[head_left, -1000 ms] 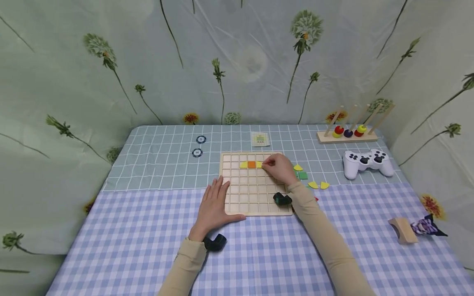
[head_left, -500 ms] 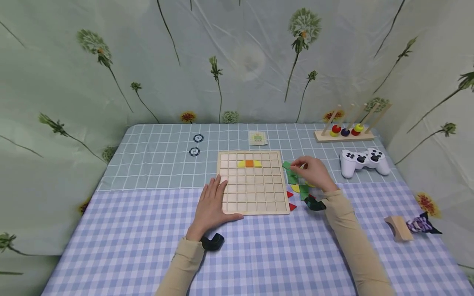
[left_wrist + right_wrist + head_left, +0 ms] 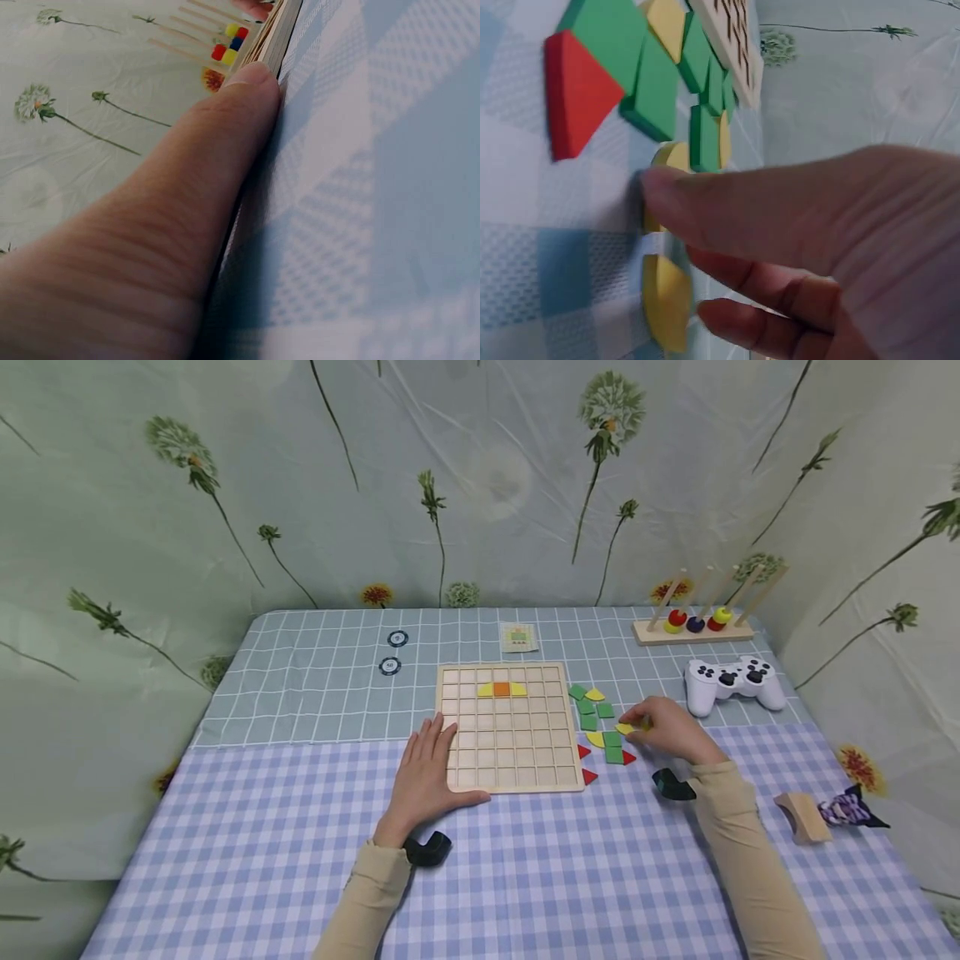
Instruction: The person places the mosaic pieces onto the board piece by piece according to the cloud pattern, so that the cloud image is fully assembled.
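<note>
The right hand lies on the cloth to the right of the wooden grid board, its fingertips pressed on a yellow quarter-round piece; the wrist view shows the forefinger laid over one yellow piece with a second yellow piece just below it, the lower fingers loosely curled, and whether the piece is pinched or only touched cannot be told. Just left of those fingertips sits the loose cluster of pieces: green squares, another yellow quarter-round at the far end, and red triangles along the board's right edge. Beyond the fingers, further right, rests a white game controller, and behind it a wooden peg rack with coloured rings. The left hand lies flat with straight fingers on the near left corner of the board, the thumb running along its near edge. Far ahead of those fingers, in the board's second row, sit an orange square flanked by two yellow pieces. Past the board lie a small card and, to the left, two poker chips. Near the right forearm stand a wooden arch block and a small purple toy on the checked tablecloth.
</note>
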Demonstrator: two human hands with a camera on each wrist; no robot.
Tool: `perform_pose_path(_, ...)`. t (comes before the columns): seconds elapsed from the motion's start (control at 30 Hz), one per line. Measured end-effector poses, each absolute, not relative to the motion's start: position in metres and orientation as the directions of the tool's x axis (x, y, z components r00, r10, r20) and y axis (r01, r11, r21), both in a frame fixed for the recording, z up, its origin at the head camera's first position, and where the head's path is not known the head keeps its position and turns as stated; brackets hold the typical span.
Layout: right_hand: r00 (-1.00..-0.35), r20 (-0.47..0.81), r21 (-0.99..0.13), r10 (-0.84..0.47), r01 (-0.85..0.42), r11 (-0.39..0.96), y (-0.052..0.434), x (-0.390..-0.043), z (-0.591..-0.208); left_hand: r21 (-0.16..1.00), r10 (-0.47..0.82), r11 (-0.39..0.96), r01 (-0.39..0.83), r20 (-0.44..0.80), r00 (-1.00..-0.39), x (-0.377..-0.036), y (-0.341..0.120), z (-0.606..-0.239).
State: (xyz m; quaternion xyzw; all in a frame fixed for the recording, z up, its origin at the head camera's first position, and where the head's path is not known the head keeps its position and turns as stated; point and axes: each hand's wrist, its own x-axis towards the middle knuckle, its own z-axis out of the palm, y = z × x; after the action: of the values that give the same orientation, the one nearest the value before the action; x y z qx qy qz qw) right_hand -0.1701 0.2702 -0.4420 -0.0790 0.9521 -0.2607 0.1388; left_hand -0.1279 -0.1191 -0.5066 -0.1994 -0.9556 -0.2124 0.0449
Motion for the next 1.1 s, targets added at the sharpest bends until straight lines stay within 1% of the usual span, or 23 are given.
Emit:
perform_pose_path(0.23, -0.957, -0.227, -0.517, -0.18, -0.038, 0.855, 0.27, -0.17, -0.447, 0.382, 0.365, 0.833, 0.4, 0.164, -0.916, -0.128, -0.119, -0.507)
perform_pose_path(0.5, -0.966, -0.212, -0.594, -0.15, 0.005, 0.804, 0.27, -0.166, -0.451, 0.382, 0.364, 0.834, 0.397, 0.16, -0.918, -0.128, -0.119, -0.507)
perform_pose_path(0.63, -0.982, -0.118, -0.641, -0.15, -0.041, 0.767, 0.265, -0.164, -0.45, 0.379, 0.361, 0.837, 0.395, 0.16, -0.919, -0.127, -0.119, -0.506)
perform_pose_path(0.77, -0.983, -0.035, -0.692, -0.18, -0.106, 0.714, 0.251, -0.167, -0.449, 0.376, 0.36, 0.839, 0.394, 0.158, -0.919, -0.127, -0.12, -0.506)
perform_pose_path(0.97, -0.97, 0.062, -0.764, -0.236, -0.198, 0.614, 0.214, -0.177, -0.449, 0.376, 0.359, 0.839, 0.394, 0.164, -0.919, -0.127, -0.12, -0.505)
perform_pose_path(1.1, -0.963, 0.1, -0.796, -0.249, -0.228, 0.562, 0.185, -0.185, -0.451, 0.382, 0.363, 0.833, 0.4, 0.166, -0.917, -0.126, -0.118, -0.505)
